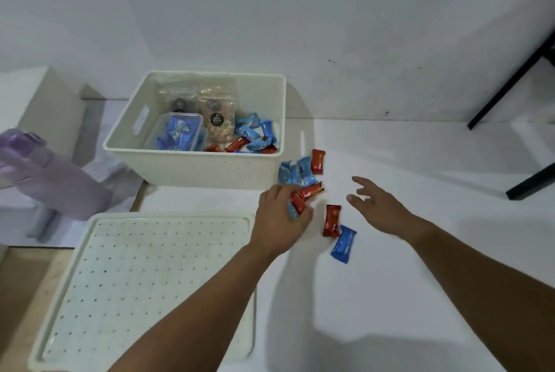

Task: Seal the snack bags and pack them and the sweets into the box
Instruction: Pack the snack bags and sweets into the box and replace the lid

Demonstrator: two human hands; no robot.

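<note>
Most of the packing looks done, judging by what lies where. Nearest, the perforated lid (144,278) lies flat, off the box. Beside it the left hand (277,221) is closed on a few red and blue sweets (297,202), while the right hand (380,208) hovers open and empty. Loose sweets remain on the white table (420,296): a red one (332,220) touching a blue one (344,244), and a small heap (301,170) just beside the box (207,169). Inside stand two snack bags (217,119), whether sealed I cannot tell, plus a clear tub (177,133) and more sweets. Behind is a bare pale wall (330,11).
</note>
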